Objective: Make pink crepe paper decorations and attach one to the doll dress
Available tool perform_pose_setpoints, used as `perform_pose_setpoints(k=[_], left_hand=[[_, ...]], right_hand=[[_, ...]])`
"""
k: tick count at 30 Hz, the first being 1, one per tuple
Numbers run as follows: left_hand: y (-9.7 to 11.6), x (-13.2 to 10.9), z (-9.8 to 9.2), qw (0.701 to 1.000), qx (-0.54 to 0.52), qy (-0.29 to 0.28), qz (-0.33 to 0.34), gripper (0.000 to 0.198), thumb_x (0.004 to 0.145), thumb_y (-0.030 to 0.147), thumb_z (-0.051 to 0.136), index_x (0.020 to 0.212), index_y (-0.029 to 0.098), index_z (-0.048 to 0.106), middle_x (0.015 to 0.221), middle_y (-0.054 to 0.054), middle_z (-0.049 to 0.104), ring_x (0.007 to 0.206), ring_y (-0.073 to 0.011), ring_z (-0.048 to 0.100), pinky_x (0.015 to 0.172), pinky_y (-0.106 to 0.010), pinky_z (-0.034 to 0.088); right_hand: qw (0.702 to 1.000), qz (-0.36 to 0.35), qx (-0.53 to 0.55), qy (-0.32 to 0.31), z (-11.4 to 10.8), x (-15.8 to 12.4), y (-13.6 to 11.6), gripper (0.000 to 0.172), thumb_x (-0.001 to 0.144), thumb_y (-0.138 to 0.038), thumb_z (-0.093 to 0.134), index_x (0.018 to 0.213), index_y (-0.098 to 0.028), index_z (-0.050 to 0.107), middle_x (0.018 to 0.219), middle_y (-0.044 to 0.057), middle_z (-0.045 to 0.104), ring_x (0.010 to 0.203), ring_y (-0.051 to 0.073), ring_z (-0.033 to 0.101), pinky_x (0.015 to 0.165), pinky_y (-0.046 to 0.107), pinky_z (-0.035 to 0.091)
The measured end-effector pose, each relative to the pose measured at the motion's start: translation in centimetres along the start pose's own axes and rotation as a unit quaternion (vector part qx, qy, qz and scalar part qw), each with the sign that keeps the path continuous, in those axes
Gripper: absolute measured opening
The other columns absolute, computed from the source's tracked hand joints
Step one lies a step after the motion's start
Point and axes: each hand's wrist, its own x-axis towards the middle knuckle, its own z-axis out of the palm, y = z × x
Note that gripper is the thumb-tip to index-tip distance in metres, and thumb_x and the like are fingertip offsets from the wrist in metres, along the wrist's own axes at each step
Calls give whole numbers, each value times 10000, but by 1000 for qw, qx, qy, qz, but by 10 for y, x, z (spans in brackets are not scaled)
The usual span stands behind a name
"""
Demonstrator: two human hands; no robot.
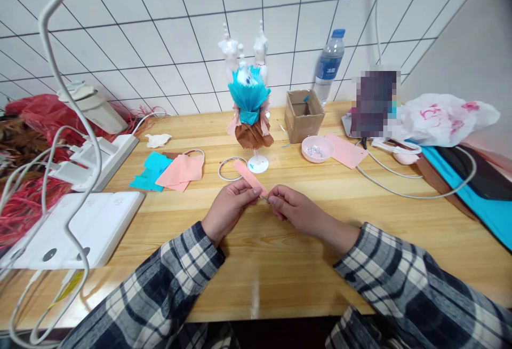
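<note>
My left hand (229, 206) pinches the near end of a narrow pink fabric strip (247, 174), which slants up and away to the left. My right hand (296, 210) is closed in a pinch at that same end, its fingertips meeting my left thumb; something thin shows between them that I cannot make out. Both hands hover above the wooden table (280, 263). Just behind them stands a small mannequin (249, 104) on a white round base, dressed in a turquoise, pink and brown ruffled skirt. A wire ring (227, 170) lies beside the base.
Turquoise and pink fabric pieces (168, 173) lie at the left, near a white power strip (104, 158) and a white flat device (80, 226). A cardboard box (303, 114), a pink dish (317, 149), a water bottle (328, 66), cables and a plastic bag (444, 117) sit at the right.
</note>
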Motion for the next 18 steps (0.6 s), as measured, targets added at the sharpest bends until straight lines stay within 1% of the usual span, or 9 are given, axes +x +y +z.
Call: perform_pose_setpoints(k=[7, 11, 14, 16, 18], left_hand=[[2, -1, 2, 1000, -3, 4, 1, 139, 733, 243, 766, 791, 133, 706, 775, -24, 687, 702, -107, 574, 692, -231, 427], [3, -1, 2, 999, -26, 23, 4, 147, 712, 233, 784, 788, 130, 711, 759, -10, 677, 671, -80, 553, 657, -199, 423], [2, 0, 3, 998, -51, 47, 1, 155, 707, 233, 793, 799, 135, 716, 781, -5, 685, 679, -67, 561, 665, -182, 436], [2, 0, 5, 996, -66, 68, 1, 168, 700, 241, 801, 807, 141, 719, 794, -3, 688, 694, -65, 573, 674, -177, 448], [2, -1, 7, 994, -74, 86, 0, 188, 682, 244, 815, 809, 141, 723, 797, -2, 689, 702, -65, 580, 672, -174, 457]], right_hand=[[1000, 0, 7, -2, 0, 0, -1, 211, 939, -373, 409, 828, -199, 449, 645, -49, 455, 590, 117, 412, 594, 263, 343], [1000, 1, 1, 1, 1, 0, 0, 205, 946, -355, 401, 815, -202, 442, 633, -50, 461, 586, 119, 423, 600, 269, 348], [999, 0, -14, 40, 5, 0, 3, 181, 947, -360, 408, 857, -208, 448, 648, -48, 483, 600, 127, 457, 612, 277, 367], [997, -13, -23, 69, 9, 0, 5, 173, 950, -373, 413, 895, -213, 449, 666, -46, 494, 617, 132, 477, 618, 279, 376], [996, -27, -19, 83, 13, 0, 6, 187, 959, -393, 399, 912, -217, 443, 676, -46, 494, 615, 131, 480, 605, 274, 377]])
